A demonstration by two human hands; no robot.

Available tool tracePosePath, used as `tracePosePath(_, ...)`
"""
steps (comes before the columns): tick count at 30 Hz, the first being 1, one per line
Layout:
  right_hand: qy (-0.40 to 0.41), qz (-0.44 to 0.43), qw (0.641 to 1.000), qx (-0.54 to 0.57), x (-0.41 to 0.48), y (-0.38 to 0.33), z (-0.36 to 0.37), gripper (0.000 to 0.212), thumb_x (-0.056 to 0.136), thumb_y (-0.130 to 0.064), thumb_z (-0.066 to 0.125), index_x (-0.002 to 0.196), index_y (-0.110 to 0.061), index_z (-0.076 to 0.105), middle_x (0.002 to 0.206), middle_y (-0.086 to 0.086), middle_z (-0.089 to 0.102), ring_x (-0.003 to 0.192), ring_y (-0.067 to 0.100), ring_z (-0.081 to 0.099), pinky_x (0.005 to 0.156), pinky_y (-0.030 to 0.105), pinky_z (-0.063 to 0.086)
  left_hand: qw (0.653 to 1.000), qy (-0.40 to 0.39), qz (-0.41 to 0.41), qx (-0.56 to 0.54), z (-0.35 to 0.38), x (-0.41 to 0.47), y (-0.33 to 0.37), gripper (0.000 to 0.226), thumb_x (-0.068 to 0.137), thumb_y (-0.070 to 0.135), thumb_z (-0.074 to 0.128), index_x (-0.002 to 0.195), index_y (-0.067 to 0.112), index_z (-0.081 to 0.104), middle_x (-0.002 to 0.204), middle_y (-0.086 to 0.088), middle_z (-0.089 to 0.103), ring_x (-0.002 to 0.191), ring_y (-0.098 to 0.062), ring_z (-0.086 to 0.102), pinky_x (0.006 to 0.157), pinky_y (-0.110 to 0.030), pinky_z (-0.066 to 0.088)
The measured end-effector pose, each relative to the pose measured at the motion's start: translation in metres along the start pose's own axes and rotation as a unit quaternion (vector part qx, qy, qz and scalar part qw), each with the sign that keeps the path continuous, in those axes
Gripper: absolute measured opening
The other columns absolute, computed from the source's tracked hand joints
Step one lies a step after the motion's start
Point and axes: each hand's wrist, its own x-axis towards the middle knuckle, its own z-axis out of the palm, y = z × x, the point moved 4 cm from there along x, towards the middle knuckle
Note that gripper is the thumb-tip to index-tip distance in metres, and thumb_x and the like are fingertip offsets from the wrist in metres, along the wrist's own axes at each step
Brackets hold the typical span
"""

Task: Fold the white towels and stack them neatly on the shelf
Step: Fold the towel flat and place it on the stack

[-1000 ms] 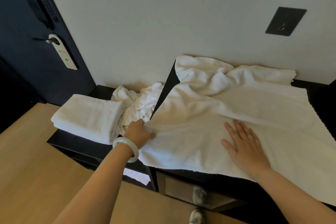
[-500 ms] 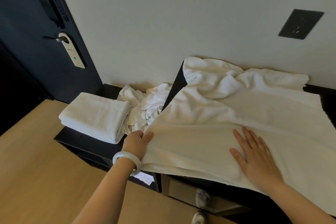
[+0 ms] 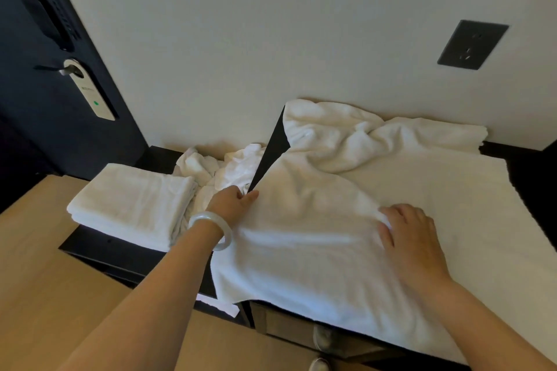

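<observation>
White terry: big towel [image 3: 331, 244] lies unfolded across the shelf [image 3: 99, 248], left hand [image 3: 232, 203] pinching its nine o'clock edge, right hand [image 3: 407, 229] curled, bunching cloth at three. Folded stack [image 3: 132, 202] done at nine; crumpled towels [image 3: 217, 169] at eleven wait. Roughly midway, I'd judge.
</observation>
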Motion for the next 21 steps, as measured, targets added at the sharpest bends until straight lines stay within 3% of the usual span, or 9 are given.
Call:
tracePosePath(2,-0.036,0.055,0.998,0.011,0.004,0.011,0.011,0.059,0.094,-0.043,0.025,0.133,-0.012,0.056,0.136,0.012,0.054,0.125,0.031,0.048,0.104,0.044,0.036,1.000,0.008,0.013,0.002,0.001,0.006,0.007,0.046,0.097,0.052,0.047,0.096,0.007,0.059,0.082,-0.004,0.058,0.072,-0.017,0.051,0.067,-0.027,0.039)
tracePosePath(4,-0.090,0.081,0.992,0.019,-0.013,0.022,0.024,0.074,0.093,-0.054,0.009,0.153,-0.017,0.032,0.160,0.005,0.026,0.147,0.020,0.021,0.121,0.037,0.012,1.000,-0.002,-0.001,-0.029,0.002,0.011,0.001,0.048,0.099,0.049,0.044,0.094,0.006,0.064,0.087,-0.009,0.064,0.075,-0.021,0.054,0.074,-0.029,0.041)
tracePosePath(6,-0.117,0.070,0.991,0.013,-0.030,0.026,0.027,0.078,0.092,-0.061,-0.004,0.158,-0.022,0.010,0.165,-0.004,0.005,0.150,0.009,0.000,0.122,0.030,-0.006,0.979,-0.052,-0.067,-0.184,0.004,0.017,-0.012,0.046,0.103,0.041,0.040,0.094,0.004,0.066,0.089,-0.014,0.068,0.078,-0.026,0.058,0.077,-0.035,0.044)
tracePosePath(8,-0.132,0.070,0.989,0.002,-0.042,0.025,0.023,0.080,0.089,-0.064,-0.007,0.157,-0.023,0.002,0.164,-0.006,0.000,0.150,0.007,-0.004,0.120,0.028,-0.011,0.925,-0.139,-0.124,-0.330,0.009,0.014,-0.020,0.037,0.101,0.031,0.049,0.096,0.000,0.068,0.090,-0.018,0.070,0.081,-0.031,0.061,0.075,-0.037,0.048)
tracePosePath(10,-0.143,0.062,0.988,-0.016,-0.043,0.024,0.018,0.085,0.085,-0.067,-0.007,0.157,-0.024,0.006,0.164,-0.004,0.006,0.150,0.011,0.003,0.121,0.030,-0.006,0.908,-0.218,-0.105,-0.342,0.013,0.010,-0.011,0.026,0.093,0.021,0.062,0.099,-0.003,0.071,0.099,-0.019,0.072,0.088,-0.031,0.067,0.077,-0.037,0.052)
tracePosePath(14,-0.052,0.070,0.996,0.020,-0.009,0.031,0.011,0.077,0.092,-0.060,0.016,0.144,-0.011,0.046,0.142,0.012,0.052,0.128,0.032,0.046,0.107,0.045,0.032,0.896,-0.256,-0.088,-0.351,0.010,0.017,0.020,0.019,0.088,0.016,0.067,0.095,-0.001,0.071,0.096,-0.014,0.071,0.088,-0.025,0.069,0.079,-0.035,0.053)
tracePosePath(16,-0.052,0.051,0.997,0.036,0.009,0.028,0.018,0.076,0.096,-0.059,0.017,0.138,-0.007,0.053,0.142,0.015,0.053,0.129,0.034,0.049,0.108,0.045,0.033,0.882,-0.286,-0.064,-0.370,0.010,0.026,0.032,0.027,0.078,0.019,0.072,0.099,0.003,0.066,0.098,-0.012,0.061,0.093,-0.027,0.058,0.086,-0.033,0.048)
tracePosePath(18,-0.075,0.021,0.997,0.017,0.013,0.021,0.031,0.075,0.096,-0.058,0.014,0.142,-0.011,0.050,0.150,0.011,0.045,0.138,0.028,0.042,0.114,0.042,0.027,0.868,-0.298,-0.060,-0.392,0.011,0.032,0.038,0.024,0.070,0.016,0.075,0.090,0.008,0.064,0.094,-0.010,0.053,0.089,-0.027,0.051,0.083,-0.032,0.046)
tracePosePath(21,-0.089,0.020,0.996,0.005,0.012,0.023,0.038,0.075,0.092,-0.058,0.009,0.150,-0.020,0.038,0.159,0.002,0.030,0.147,0.018,0.026,0.121,0.039,0.016,0.848,-0.341,-0.088,-0.397,0.014,0.023,0.039,0.025,0.080,0.018,0.069,0.101,0.005,0.071,0.101,-0.012,0.070,0.092,-0.026,0.068,0.076,-0.033,0.057)
